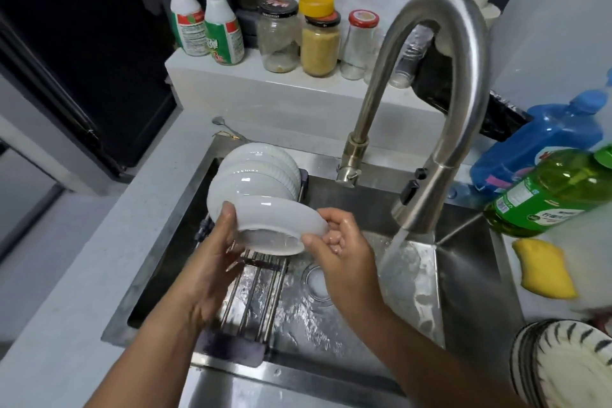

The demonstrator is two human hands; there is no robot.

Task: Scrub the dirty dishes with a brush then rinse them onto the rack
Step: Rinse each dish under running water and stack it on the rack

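So the white bowl was flipped upside down, foot ring tilted toward us, and we had it between both hands above the near end of the sink rack, right up against the bowls already drying there. Our left hand had its thumb curled onto the outer wall at the left rim, the other fingers tucked underneath where we couldn't see them, and our right hand pinched the opposite edge, thumb by the foot ring and wet fingers curled behind. So the bowl sat between the two grips, spanning them, with the bulk of it above our fingers. We reckoned this was the racking step for a rinsed bowl, and the way to do it well looked like lowering it slowly, rim down, so it leaned on the next bowl without knocking the stack, then letting go one side at a time since everything was slippery. The faucet was running into the sink off to the right, well clear of the bowl. Further out were a yellow sponge on the counter, a green bottle and a blue bottle, and a striped dish near the corner, possibly next. We couldn't spot a brush anywhere.
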